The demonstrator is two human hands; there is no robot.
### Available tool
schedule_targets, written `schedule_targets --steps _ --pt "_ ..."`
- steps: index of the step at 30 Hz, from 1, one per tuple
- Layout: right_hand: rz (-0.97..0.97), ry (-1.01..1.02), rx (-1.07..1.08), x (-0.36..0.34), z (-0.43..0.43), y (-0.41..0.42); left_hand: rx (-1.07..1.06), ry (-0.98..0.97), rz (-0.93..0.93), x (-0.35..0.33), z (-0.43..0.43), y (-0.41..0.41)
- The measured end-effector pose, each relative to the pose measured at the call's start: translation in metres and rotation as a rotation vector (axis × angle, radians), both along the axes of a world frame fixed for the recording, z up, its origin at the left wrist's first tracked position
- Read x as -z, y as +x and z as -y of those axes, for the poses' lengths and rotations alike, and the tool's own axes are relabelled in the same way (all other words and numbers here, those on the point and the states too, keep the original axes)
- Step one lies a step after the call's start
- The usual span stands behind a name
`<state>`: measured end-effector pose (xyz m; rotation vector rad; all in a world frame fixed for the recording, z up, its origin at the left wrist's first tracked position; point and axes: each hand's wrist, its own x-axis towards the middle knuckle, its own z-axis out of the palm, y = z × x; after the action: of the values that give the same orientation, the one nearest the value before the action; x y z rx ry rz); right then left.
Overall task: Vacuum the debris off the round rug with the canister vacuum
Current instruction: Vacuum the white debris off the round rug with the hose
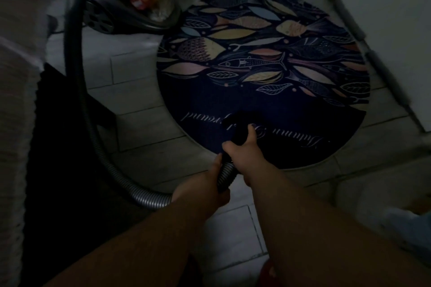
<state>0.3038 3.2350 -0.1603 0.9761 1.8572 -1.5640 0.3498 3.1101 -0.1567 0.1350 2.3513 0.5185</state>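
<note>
The round dark-blue rug printed with fish and leaves (263, 58) lay flat on the pale grey tiled floor (140, 123), white script running along its near part. Just beyond its far-left edge stood the dark grey canister vacuum (116, 7), its clear dust bin facing the rug. From it a grey ribbed hose (77, 77) curved down the left side of the view and swung back toward the person. The left hand (205, 184) held that hose near its end, its fingers (218, 161) curled around the ribs. Just ahead, the right hand (242, 147) gripped the black nozzle end (235, 123), wrapped tightly round it, with the tip over the rug's near edge; whether it touched the pile could not be told in the dim light. A white panel (384, 30) stood along the rug's right side.
</note>
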Motion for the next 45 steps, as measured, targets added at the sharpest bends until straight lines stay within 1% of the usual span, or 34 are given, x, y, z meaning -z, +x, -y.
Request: schedule_targets --steps 5,9,14,17,19,25,29,33,38,40,45 --pt "0.017 -0.032 -0.085 -0.004 0.027 0.012 -0.029 -0.019 0.001 -0.005 0.026 0.019" --pt "0.024 -0.037 -0.114 -0.004 0.032 0.019 -0.009 -0.049 -0.001 -0.01 0.032 0.024" --pt "0.089 -0.032 -0.146 -0.005 0.009 0.027 0.028 -0.092 0.001 -0.01 0.01 0.034" --pt "0.088 -0.007 -0.143 -0.003 -0.018 0.036 0.07 -0.094 -0.019 -0.012 -0.016 0.043" --pt "0.1 0.002 -0.124 -0.002 -0.035 0.04 0.093 -0.082 -0.034 -0.012 -0.032 0.045" --pt "0.132 0.025 -0.02 -0.001 -0.102 0.063 0.2 -0.042 0.004 -0.017 -0.096 0.057" --pt "0.121 0.005 0.073 0.001 -0.147 0.078 0.263 0.004 -0.019 -0.015 -0.138 0.065" --pt "0.094 0.057 0.159 0.006 -0.182 0.091 0.323 0.046 -0.017 -0.008 -0.17 0.069" --pt "0.057 0.184 0.27 0.015 -0.21 0.098 0.415 0.087 -0.039 0.004 -0.197 0.066" --pt "0.033 0.216 0.278 0.021 -0.218 0.101 0.44 0.087 -0.039 0.006 -0.204 0.065" --pt "0.048 0.247 0.296 0.036 -0.209 0.104 0.459 0.079 -0.03 0.007 -0.196 0.067"
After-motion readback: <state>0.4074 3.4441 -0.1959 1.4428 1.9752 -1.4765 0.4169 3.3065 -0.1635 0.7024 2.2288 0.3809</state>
